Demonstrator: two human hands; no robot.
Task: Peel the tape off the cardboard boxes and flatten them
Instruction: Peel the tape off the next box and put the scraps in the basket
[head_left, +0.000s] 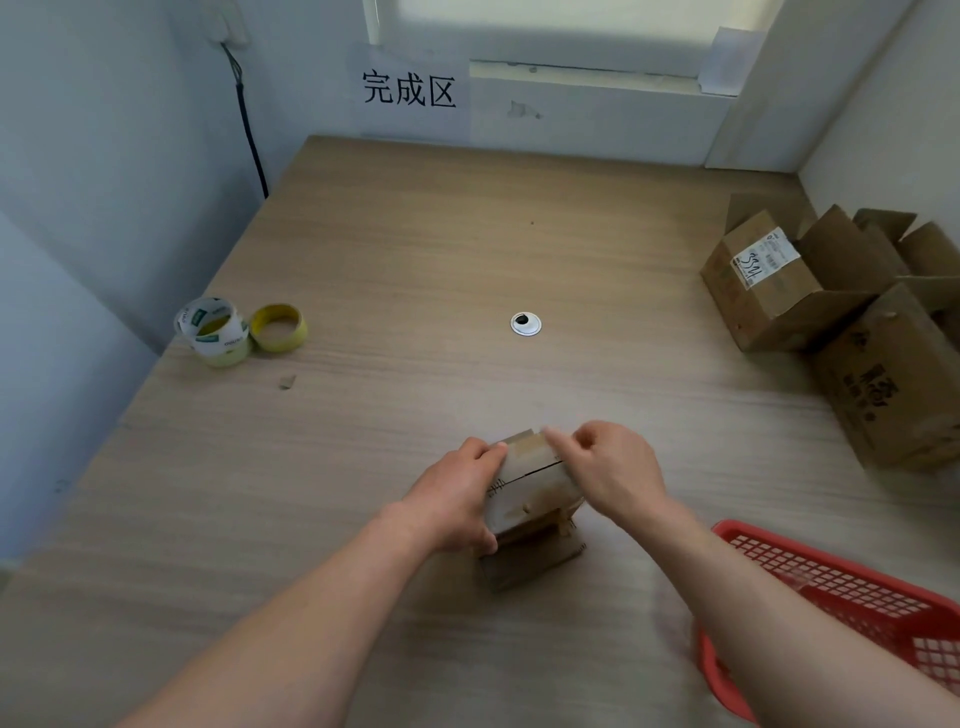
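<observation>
Box (530, 488) stands between fingers of left hand (457, 499) and right hand (613, 467).

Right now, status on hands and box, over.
Left hand grips small cardboard box. Right hand picks at its top tape, pinch blurred. Box not flattened. Red basket beside right forearm, clear of work.

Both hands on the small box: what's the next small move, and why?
Probably lift the end of the tape strip with the right hand and peel it back: it lies across the top of the small cardboard box, which the left hand grips.
</observation>
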